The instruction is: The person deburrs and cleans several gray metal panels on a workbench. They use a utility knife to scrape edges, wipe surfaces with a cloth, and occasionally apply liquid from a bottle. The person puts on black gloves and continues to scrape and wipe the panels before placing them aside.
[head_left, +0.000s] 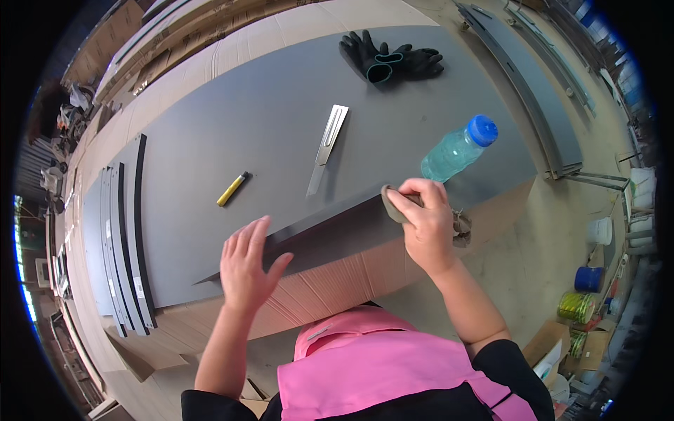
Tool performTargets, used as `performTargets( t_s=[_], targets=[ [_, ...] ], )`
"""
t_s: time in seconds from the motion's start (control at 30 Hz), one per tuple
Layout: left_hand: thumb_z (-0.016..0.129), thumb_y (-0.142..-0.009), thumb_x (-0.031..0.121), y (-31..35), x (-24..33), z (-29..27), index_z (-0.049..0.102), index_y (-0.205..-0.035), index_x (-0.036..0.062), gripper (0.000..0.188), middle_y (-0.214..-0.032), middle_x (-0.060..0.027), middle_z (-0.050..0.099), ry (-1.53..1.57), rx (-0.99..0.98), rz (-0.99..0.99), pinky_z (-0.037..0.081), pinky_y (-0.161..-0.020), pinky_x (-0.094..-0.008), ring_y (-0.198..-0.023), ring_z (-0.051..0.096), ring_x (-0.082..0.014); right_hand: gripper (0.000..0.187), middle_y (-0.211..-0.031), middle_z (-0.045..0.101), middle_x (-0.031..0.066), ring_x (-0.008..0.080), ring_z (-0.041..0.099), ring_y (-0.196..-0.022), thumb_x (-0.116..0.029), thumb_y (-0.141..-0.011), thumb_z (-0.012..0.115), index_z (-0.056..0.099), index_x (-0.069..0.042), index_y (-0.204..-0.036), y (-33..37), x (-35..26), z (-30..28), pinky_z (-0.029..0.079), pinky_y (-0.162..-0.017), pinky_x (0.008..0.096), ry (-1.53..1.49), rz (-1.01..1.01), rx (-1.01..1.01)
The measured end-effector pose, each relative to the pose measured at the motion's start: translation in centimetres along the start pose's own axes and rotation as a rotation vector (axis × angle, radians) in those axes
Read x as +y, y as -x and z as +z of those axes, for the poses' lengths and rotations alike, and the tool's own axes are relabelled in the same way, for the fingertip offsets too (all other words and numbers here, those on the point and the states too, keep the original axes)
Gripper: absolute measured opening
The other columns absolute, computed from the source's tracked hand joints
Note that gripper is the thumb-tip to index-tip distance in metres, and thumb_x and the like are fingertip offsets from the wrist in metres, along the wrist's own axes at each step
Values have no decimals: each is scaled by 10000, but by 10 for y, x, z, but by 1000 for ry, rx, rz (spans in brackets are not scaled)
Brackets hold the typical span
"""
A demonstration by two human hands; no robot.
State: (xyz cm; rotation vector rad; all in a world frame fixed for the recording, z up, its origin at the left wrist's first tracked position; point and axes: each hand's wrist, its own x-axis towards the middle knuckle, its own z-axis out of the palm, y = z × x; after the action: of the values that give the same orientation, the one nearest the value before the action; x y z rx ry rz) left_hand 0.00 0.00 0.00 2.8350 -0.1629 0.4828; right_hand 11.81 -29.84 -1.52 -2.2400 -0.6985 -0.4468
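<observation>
My right hand (pixel 430 224) pinches a small folded brownish-grey cloth (pixel 393 204) at the right end of a long dark grey strip (pixel 330 223). That strip lies along the near edge of the grey panel (pixel 232 126). Over the strip's left part is my left hand (pixel 246 266), fingers stretched out, thumb apart, nothing in it; whether it touches the strip I cannot tell. On the panel lie a utility knife with a silver handle (pixel 332 133) and a yellow tube-like object with a dark tip (pixel 233 189). Just beyond my right hand is a clear bottle with a blue cap (pixel 453 151).
Black gloves (pixel 390 59) lie at the panel's far side. Several narrow grey panels (pixel 130 238) are stacked at its left. Cardboard (pixel 309 295) covers the table under the panel. More long grey panels (pixel 526 84) stand at the right, with a blue spool (pixel 588 278) beyond.
</observation>
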Motion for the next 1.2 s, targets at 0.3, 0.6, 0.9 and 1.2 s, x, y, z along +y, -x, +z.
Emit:
performTargets(
  t_s=[0.3,0.6,0.9,1.2],
  targets=[
    [832,-792,290,14,-25,18,645,-1044,118,357,-833,1,645,-102,14,-55,478,-632,-335,-715,608,-207,249,-997,588,-30,211,557,-980,-119,-834,673,760,-164,-1063,-7,-29,50,452,-854,385,184,-254,-131],
    [826,-802,297,12,-24,16,652,-1036,130,336,-831,14,644,-87,21,-57,476,-626,-321,-712,604,-192,201,-983,591,-30,218,559,-987,-140,-824,708,762,-158,-1017,-4,-50,67,452,-839,371,199,-302,-144],
    [827,-802,303,13,-25,18,654,-1037,132,339,-832,18,644,-78,39,-64,475,-626,-324,-708,600,-188,160,-1009,604,-24,243,564,-956,-116,-853,726,773,-155,-1001,-20,-56,60,442,-833,392,298,-285,-62],
    [830,-786,261,15,-30,15,654,-1025,108,334,-824,-7,640,-29,6,-54,468,-631,-350,-714,602,-222,270,-1019,616,6,255,554,-966,-51,-811,686,782,-97,-1060,-14,22,15,470,-862,385,347,-144,-97]
  ],
)
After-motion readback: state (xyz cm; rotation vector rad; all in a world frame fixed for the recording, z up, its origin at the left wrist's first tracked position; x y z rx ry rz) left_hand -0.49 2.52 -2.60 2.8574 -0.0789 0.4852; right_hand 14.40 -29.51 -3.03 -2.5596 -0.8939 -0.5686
